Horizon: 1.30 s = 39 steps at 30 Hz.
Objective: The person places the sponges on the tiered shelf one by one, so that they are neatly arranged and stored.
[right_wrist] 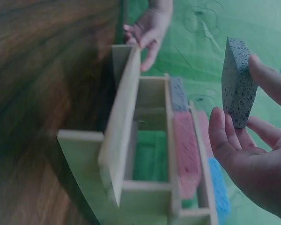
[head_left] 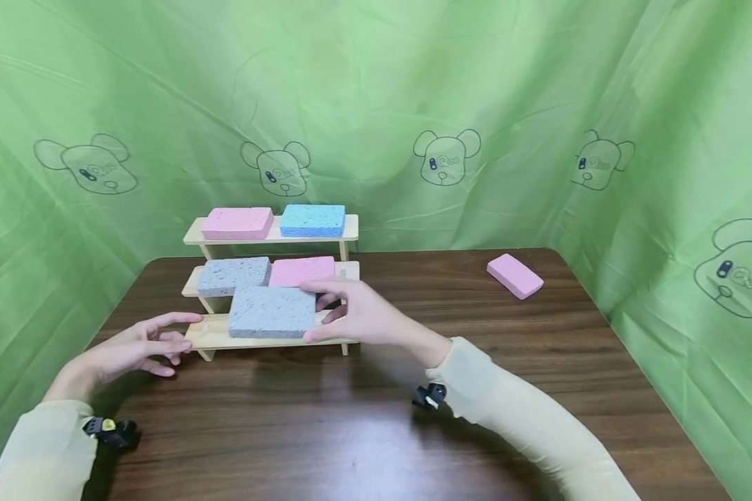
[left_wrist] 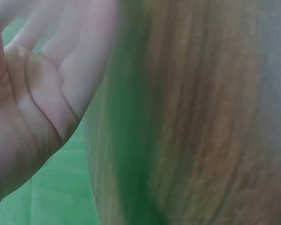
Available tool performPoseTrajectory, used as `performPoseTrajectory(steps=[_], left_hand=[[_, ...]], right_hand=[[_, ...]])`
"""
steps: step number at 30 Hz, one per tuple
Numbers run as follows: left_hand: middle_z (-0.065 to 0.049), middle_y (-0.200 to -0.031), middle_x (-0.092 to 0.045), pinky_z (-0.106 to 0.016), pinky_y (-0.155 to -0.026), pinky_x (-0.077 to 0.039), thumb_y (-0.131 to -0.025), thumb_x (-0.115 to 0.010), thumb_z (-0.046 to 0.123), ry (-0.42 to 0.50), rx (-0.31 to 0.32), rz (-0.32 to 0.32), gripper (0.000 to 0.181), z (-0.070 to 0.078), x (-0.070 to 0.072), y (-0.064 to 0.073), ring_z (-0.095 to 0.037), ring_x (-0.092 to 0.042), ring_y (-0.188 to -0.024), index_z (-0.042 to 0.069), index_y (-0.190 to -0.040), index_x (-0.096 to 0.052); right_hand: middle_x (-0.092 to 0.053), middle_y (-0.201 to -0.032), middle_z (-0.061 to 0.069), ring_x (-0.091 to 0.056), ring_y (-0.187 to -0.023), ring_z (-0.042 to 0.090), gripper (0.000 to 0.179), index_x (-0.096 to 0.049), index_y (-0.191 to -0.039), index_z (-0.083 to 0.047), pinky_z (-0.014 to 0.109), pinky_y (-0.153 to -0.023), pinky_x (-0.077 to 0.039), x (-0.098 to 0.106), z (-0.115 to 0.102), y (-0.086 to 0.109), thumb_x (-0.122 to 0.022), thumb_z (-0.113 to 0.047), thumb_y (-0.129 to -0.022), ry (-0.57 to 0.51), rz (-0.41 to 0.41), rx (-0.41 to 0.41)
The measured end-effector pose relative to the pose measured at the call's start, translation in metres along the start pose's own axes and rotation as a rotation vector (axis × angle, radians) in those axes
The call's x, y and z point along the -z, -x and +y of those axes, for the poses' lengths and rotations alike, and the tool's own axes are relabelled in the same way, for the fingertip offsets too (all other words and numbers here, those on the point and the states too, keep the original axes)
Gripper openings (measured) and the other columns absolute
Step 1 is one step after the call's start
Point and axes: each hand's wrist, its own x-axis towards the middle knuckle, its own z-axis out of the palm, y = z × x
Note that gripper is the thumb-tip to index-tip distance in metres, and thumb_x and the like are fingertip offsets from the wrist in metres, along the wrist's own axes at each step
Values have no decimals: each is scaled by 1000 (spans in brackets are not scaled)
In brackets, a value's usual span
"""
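My right hand (head_left: 366, 313) grips a grey sponge (head_left: 271, 311) by its right end, thumb at the front and fingers at the back. In the right wrist view this sponge (right_wrist: 238, 84) is held above the bottom tier, clear of the wood. At the left end of the three-tier wooden rack (head_left: 209, 335), my left hand (head_left: 134, 344) holds the bottom board's end between thumb and forefinger. The left wrist view shows only the palm (left_wrist: 33, 108), its fingertips out of frame. On the middle tier lie another grey sponge (head_left: 233, 275) and a pink sponge (head_left: 303, 270).
A pink sponge (head_left: 238, 223) and a blue sponge (head_left: 313, 220) lie on the top tier. One more pink sponge (head_left: 515, 275) rests at the back right of the brown wooden table (head_left: 351, 431). Green cloth (head_left: 376, 83) hangs behind and along both sides.
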Motion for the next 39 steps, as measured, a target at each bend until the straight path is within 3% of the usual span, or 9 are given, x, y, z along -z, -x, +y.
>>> performPoseTrajectory(steps=[6,9,13,16,21,24,29,33,39], left_hand=[[-26,-121,-59,-58,-84,-57,-104,-54,9,-1,22,6,56,4,1,2,-27,-61,-96,16,-155,-33],[-21,-120,-62,-57,-84,-57,-104,-55,10,4,39,11,55,5,0,-1,-27,-61,-95,23,-154,-36],[-11,-115,-67,-56,-82,-58,-106,-51,9,46,21,-52,53,4,0,-2,-22,-63,-92,34,-151,-38],[-6,-112,-69,-56,-82,-57,-107,-47,7,91,-5,-97,54,3,3,-3,-19,-63,-91,37,-150,-38],[-7,-110,-69,-55,-80,-59,-106,-46,4,117,-26,-82,54,-1,3,-3,-17,-63,-87,34,-151,-38],[-8,-108,-69,-54,-77,-59,-106,-47,4,126,-35,-80,55,-4,-2,-3,-15,-63,-85,32,-152,-37],[-9,-106,-67,-53,-76,-60,-105,-49,5,119,-6,-54,54,-3,-2,6,-15,-63,-86,32,-151,-39],[-9,-106,-66,-53,-74,-60,-105,-51,6,105,5,-18,55,-1,1,7,-16,-63,-85,30,-152,-37],[-7,-103,-66,-55,-75,-60,-104,-53,6,116,22,-18,58,0,-1,1,-18,-64,-83,25,-155,-33]], right_hand=[[-59,-138,-5,-64,-104,17,76,-54,-146,-8,29,-87,-57,-25,12,-21,-89,-10,-79,-36,-51,-50],[-61,-135,-5,-65,-103,16,74,-56,-144,-8,26,-86,-57,-37,16,-29,-89,-8,-78,-53,-44,-67],[-65,-122,-5,-68,-99,15,73,-58,-143,-9,22,-84,-56,-51,23,-38,-90,-12,-77,-16,-38,-79],[-67,-121,-5,-67,-96,9,75,-58,-143,-10,18,-82,-55,-61,33,-48,-91,-17,-77,73,-30,-62],[-67,-117,0,-67,-94,7,78,-56,-145,-8,17,-81,-54,-74,52,-62,-92,-24,-77,191,-10,-34],[-69,-109,1,-69,-95,13,77,-57,-144,-8,19,-82,-55,-77,61,-65,-92,-23,-76,188,7,-64],[-71,-99,-2,-68,-96,10,76,-60,-142,-11,13,-81,-50,-83,67,-73,-92,-30,-76,273,36,-55],[-72,-104,-2,-66,-97,6,76,-60,-142,-10,12,-84,-48,-83,70,-78,-91,-35,-77,342,51,4],[-72,-109,-2,-65,-98,7,76,-61,-141,-11,13,-85,-48,-81,76,-78,-92,-34,-76,364,78,-14]])
